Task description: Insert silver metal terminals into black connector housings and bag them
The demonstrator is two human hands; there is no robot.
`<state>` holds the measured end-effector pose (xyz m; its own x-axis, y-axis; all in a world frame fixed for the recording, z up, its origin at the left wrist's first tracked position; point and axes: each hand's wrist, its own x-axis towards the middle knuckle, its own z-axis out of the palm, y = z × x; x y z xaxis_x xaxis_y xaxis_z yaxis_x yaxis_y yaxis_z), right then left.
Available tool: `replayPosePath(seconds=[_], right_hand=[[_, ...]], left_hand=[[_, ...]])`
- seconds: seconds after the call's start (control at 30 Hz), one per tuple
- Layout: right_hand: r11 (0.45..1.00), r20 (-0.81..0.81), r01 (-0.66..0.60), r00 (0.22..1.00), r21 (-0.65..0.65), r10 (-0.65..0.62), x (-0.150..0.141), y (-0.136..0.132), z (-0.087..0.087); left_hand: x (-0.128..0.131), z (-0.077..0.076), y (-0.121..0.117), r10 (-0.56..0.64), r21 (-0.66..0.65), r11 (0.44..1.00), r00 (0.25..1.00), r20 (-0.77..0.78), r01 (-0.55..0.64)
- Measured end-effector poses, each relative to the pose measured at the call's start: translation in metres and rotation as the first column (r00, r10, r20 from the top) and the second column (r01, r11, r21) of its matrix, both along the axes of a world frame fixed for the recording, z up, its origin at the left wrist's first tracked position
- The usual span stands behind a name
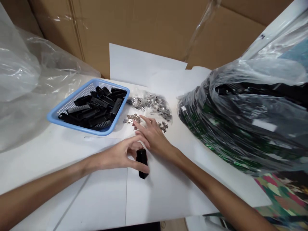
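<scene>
My left hand (134, 154) grips a small black plastic housing (141, 163) between thumb and fingers, held above the white table near the middle. Just beyond it, my right hand (155, 134) reaches over a loose pile of small metal clips (132, 118). Its fingers are stretched out and apart, with the fingertips at the pile's edge. A second little heap of metal clips (164, 126) lies to the right of that hand, partly hidden by it. Whether a fingertip touches a clip is too small to tell.
A blue basket (54, 119) full of black plastic housings stands at the left. Plastic bags of metal parts (156, 104) lie behind the piles. A large clear bag of black and green pieces (231, 128) bulges at the right. Cardboard (144, 29) walls the back.
</scene>
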<state>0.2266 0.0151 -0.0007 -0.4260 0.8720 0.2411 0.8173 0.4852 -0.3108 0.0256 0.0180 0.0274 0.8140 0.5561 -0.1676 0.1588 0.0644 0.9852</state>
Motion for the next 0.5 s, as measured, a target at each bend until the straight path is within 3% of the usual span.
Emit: replayPosePath(seconds=[0.23,0.37,0.5], right_hand=[[0.988,-0.045,0.045,0.998,0.15,-0.039,-0.002,0.002,-0.003],[0.981,0.0,-0.045,0.999,0.187,0.046,-0.002,-0.004,-0.01],[0.963,-0.192,0.0,0.98,0.268,0.053,-0.004,0.0,-0.02]], left_hand=[[-0.001,0.001,0.001,-0.017,0.069,0.997,0.999,0.038,0.015],[-0.002,0.0,0.003,0.018,0.177,0.984,1.0,-0.013,-0.016],[0.0,-0.004,0.003,0.037,0.131,0.991,0.999,0.033,-0.041]])
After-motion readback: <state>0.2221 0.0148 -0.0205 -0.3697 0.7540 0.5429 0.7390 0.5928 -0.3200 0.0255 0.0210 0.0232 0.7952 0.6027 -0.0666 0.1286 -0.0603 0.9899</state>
